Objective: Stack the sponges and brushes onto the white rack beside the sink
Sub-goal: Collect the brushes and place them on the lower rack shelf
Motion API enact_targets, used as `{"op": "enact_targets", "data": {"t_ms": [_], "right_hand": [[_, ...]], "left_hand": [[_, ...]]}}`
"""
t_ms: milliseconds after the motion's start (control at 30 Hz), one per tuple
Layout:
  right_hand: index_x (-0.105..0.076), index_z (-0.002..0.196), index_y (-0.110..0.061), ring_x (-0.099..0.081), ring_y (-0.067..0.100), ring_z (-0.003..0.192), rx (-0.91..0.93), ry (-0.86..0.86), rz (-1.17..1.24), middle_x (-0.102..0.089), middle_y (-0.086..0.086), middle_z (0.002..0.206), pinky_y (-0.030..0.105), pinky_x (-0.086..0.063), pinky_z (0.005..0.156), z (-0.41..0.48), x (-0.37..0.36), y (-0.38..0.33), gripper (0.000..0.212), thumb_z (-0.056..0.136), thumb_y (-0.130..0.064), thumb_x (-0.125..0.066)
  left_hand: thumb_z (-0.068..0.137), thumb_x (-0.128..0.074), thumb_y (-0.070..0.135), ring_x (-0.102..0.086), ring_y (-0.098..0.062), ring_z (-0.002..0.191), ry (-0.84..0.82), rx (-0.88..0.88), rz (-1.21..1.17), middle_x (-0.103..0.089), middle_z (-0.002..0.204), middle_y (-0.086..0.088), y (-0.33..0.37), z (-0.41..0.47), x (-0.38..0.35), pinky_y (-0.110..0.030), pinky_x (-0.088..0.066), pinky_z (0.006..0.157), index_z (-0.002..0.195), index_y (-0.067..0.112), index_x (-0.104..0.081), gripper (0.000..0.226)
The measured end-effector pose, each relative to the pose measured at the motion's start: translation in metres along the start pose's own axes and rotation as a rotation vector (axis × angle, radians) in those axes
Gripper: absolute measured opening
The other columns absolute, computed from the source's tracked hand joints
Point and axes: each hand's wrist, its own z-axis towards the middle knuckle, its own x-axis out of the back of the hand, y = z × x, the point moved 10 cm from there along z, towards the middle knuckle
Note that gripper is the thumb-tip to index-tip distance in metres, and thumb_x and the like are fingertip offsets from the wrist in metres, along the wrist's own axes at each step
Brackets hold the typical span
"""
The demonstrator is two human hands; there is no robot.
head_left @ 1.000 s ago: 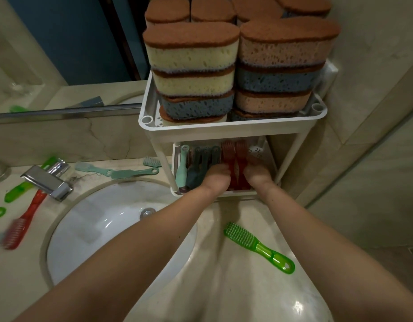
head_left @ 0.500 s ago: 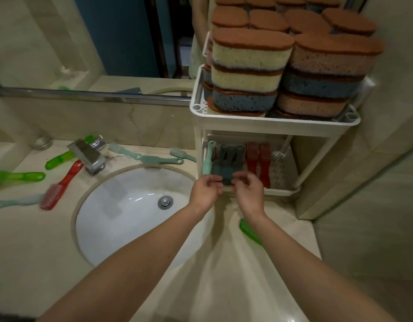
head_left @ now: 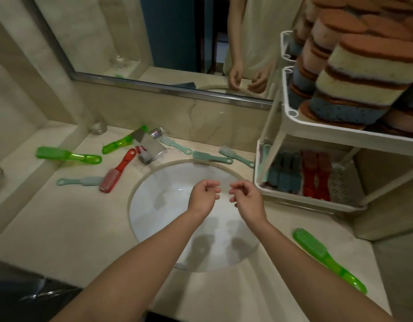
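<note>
White rack (head_left: 317, 134) on marble counter (head_left: 73, 219), brushes (head_left: 117, 174) round sink (head_left: 154, 205), left grip (head_left: 202, 196) and right grip (head_left: 246, 198) loosely curled, empty

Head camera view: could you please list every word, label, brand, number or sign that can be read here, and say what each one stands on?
None: no text in this view can be read.
The green brush, the red brush, the sponges and the white rack show no lettering.
The faucet has a small red and white mark by it, too blurred to read.
</note>
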Motion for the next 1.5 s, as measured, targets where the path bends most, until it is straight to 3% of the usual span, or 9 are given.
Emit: {"op": "enact_targets", "data": {"t_ms": [167, 300, 467, 600, 733, 900, 1033, 1267, 1500], "right_hand": [[-0.063, 0.086, -0.019, -0.063, 0.021, 0.078, -0.033, -0.056, 0.008, -0.067, 0.008, 0.087, 0.026, -0.047, 0.065, -0.003, -0.074, -0.01, 0.027, 0.088, 0.003, -0.047], [-0.064, 0.092, -0.016, -0.063, 0.018, 0.072, -0.051, -0.121, -0.013, -0.067, 0.008, 0.093, 0.024, -0.045, 0.063, -0.004, -0.14, -0.02, 0.022, 0.089, -0.001, -0.048], [-0.064, 0.098, -0.01, -0.062, 0.019, 0.078, -0.036, -0.208, -0.056, -0.067, 0.011, 0.096, 0.012, -0.044, 0.056, 0.003, -0.218, -0.031, 0.024, 0.091, 0.002, -0.045], [-0.064, 0.094, -0.013, -0.061, 0.021, 0.079, -0.059, -0.269, -0.058, -0.065, 0.01, 0.098, 0.014, -0.043, 0.056, 0.009, -0.272, -0.033, 0.022, 0.09, 0.001, -0.048], [-0.064, 0.095, -0.013, -0.061, 0.018, 0.075, -0.076, -0.306, -0.093, -0.063, 0.007, 0.093, 0.016, -0.043, 0.058, 0.017, -0.314, -0.03, 0.017, 0.09, -0.001, -0.052], [-0.064, 0.098, -0.012, -0.06, 0.019, 0.081, -0.101, -0.349, -0.179, -0.064, 0.007, 0.097, 0.027, -0.048, 0.072, 0.031, -0.349, -0.024, 0.021, 0.09, 0.001, -0.05], [-0.064, 0.096, -0.012, -0.06, 0.021, 0.084, -0.138, -0.36, -0.219, -0.064, 0.008, 0.097, 0.031, -0.047, 0.076, 0.04, -0.361, -0.015, 0.02, 0.089, 0.001, -0.05], [-0.062, 0.096, -0.015, -0.062, 0.02, 0.079, -0.15, -0.363, -0.267, -0.066, 0.01, 0.097, 0.03, -0.049, 0.071, 0.054, -0.361, -0.014, 0.02, 0.089, -0.001, -0.05], [-0.062, 0.097, -0.017, -0.058, 0.015, 0.071, -0.093, -0.33, -0.282, -0.06, 0.001, 0.085, 0.02, -0.047, 0.063, 0.057, -0.357, -0.019, 0.02, 0.09, -0.003, -0.05]], "left_hand": [[0.09, -0.04, 0.002, -0.063, -0.014, 0.072, 0.034, -0.006, 0.027, -0.067, 0.091, -0.001, -0.005, 0.019, 0.079, -0.026, -0.046, 0.07, 0.091, 0.023, -0.062, 0.03], [0.09, -0.041, 0.004, -0.063, -0.012, 0.073, 0.085, -0.006, 0.027, -0.067, 0.09, 0.001, -0.012, 0.037, 0.144, -0.027, -0.046, 0.072, 0.092, 0.024, -0.062, 0.029], [0.089, -0.043, 0.004, -0.064, -0.012, 0.073, 0.145, -0.021, 0.055, -0.068, 0.091, 0.001, -0.019, 0.059, 0.217, -0.028, -0.047, 0.069, 0.091, 0.025, -0.061, 0.028], [0.086, -0.053, 0.007, -0.065, -0.018, 0.08, 0.225, -0.02, 0.105, -0.069, 0.092, -0.002, -0.026, 0.072, 0.269, -0.03, -0.052, 0.076, 0.086, 0.03, -0.06, 0.024], [0.081, -0.058, 0.011, -0.063, -0.012, 0.085, 0.272, 0.01, 0.225, -0.068, 0.097, 0.005, -0.036, 0.085, 0.307, -0.029, -0.051, 0.083, 0.092, 0.03, -0.061, 0.022], [0.073, -0.07, 0.024, -0.057, -0.017, 0.1, 0.356, -0.041, 0.56, -0.058, 0.111, 0.003, -0.03, 0.096, 0.333, -0.035, -0.05, 0.086, 0.109, 0.03, -0.06, 0.038], [0.073, -0.069, 0.048, -0.039, -0.022, 0.12, 0.379, -0.058, 0.883, -0.044, 0.13, 0.001, -0.034, 0.108, 0.335, -0.035, -0.036, 0.099, 0.129, 0.027, -0.05, 0.063], [0.073, -0.066, 0.051, -0.033, -0.022, 0.122, 0.368, -0.08, 1.084, -0.036, 0.134, 0.0, -0.043, 0.126, 0.332, -0.034, -0.03, 0.101, 0.117, 0.024, -0.055, 0.052], [0.063, -0.068, 0.048, -0.044, -0.023, 0.109, 0.362, -0.066, 1.083, -0.054, 0.113, 0.0, -0.04, 0.125, 0.337, -0.035, -0.032, 0.092, 0.109, 0.024, -0.051, 0.054]]}}
